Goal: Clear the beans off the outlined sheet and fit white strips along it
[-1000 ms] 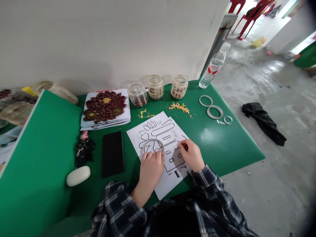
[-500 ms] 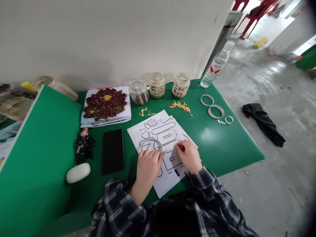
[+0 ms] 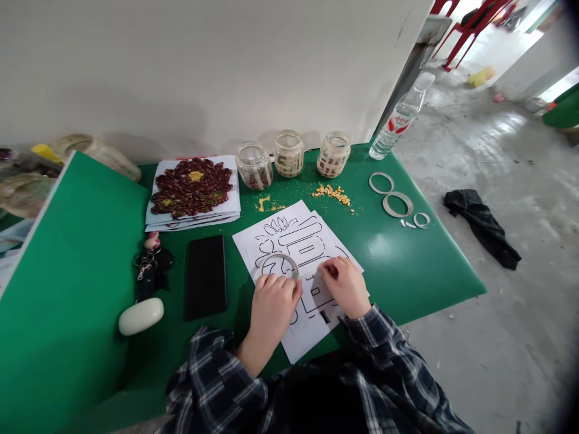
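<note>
My left hand is closed on the near edge of a thin, pale roll of tape, which it holds over the printed sheets. My right hand rests at the right side of the sheets, thumb and fingertips pinched together; whatever lies between them is too small to make out. Beneath both hands are two overlapping white sheets with black line drawings, set at a slant on the green table. The left hand covers part of the lower drawing.
Behind the sheets stand three glass jars, with loose corn kernels nearby. At right lie more tape rolls and a water bottle. To the left are a black phone, a white case and a bean picture.
Both hands stay almost where they were, the roll of tape shifting very slightly. The view has tilted a little.
</note>
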`<action>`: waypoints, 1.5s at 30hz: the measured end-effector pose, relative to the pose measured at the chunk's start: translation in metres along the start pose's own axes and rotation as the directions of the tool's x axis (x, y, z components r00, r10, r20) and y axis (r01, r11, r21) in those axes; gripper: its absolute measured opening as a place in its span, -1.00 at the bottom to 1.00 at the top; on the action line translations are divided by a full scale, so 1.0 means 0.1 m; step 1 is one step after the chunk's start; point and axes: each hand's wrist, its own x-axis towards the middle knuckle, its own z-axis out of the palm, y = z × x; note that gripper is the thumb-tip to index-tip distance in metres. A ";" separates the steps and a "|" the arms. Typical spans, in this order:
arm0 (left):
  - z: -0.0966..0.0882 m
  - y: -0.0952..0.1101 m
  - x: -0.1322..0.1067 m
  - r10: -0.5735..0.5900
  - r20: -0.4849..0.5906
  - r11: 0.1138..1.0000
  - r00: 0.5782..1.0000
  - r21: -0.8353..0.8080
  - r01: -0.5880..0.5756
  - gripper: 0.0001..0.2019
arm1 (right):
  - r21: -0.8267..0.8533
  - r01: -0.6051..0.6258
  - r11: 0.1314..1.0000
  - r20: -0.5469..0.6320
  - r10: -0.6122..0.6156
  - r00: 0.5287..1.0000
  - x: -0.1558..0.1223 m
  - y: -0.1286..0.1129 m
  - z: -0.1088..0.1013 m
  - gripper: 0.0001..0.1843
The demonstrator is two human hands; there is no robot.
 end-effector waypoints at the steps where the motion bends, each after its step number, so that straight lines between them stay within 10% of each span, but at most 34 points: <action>1: 0.00 0.00 0.00 0.001 0.002 1.000 1.000 0.002 -0.001 -0.68 | 0.001 0.002 1.000 0.000 -0.002 1.000 0.00 0.00 0.00 -0.85; 26: 0.03 -0.03 0.02 -0.017 0.023 0.999 1.000 -0.040 0.018 -0.69 | 0.201 -0.126 0.971 0.057 0.117 0.991 0.05 0.04 -0.07 -0.89; 45: 0.04 -0.06 0.03 -0.006 0.040 0.997 0.999 -0.079 0.009 -0.70 | 0.005 -0.082 0.997 0.136 0.081 0.987 0.13 -0.07 -0.11 -0.77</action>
